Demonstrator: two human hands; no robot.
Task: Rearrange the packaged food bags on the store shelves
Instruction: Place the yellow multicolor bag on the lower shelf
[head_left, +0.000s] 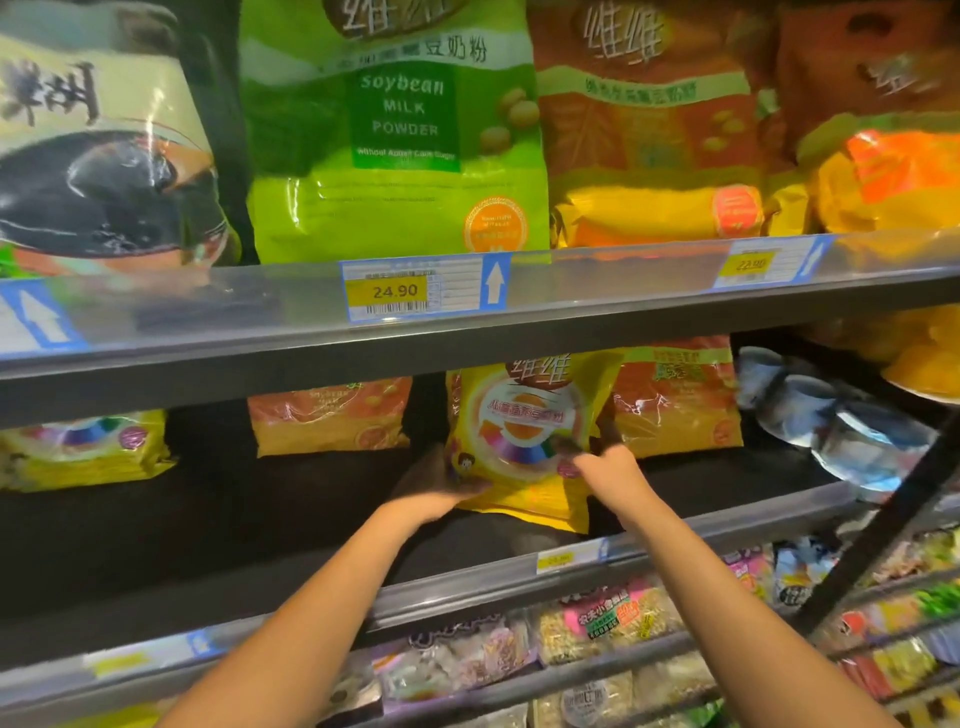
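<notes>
Packets of mixed snacks (608, 618) crowd the lowest shelves at the front of the store rack. Above them, a person's two bare forearms reach into the middle shelf (260, 519). The left grip (441, 480) cups the lower left corner of a yellow soy-milk-powder bag (524, 431), fingers curled round its edge. The right grip (605, 465) pinches the bag's right side, fingers on its printed face. The bag stands upright and slightly tilted near the shelf's front, its bottom edge down at the dark shelf floor; whether its weight rests there cannot be told.

Just behind it on the right stands an orange bag (675, 405). A second orange bag (332, 415) sits further left, and a matching yellow bag (78, 447) lies at the far left. Blue-and-white packs (841, 431) lean at the right end.

On the rail above, a yellow price tag (395, 291) reads 24.90. The top shelf carries a green bag marked "Soybean Milk Powder" (395, 130), between a black-and-cream bag (98, 156) and an orange-and-yellow bag (649, 130).
</notes>
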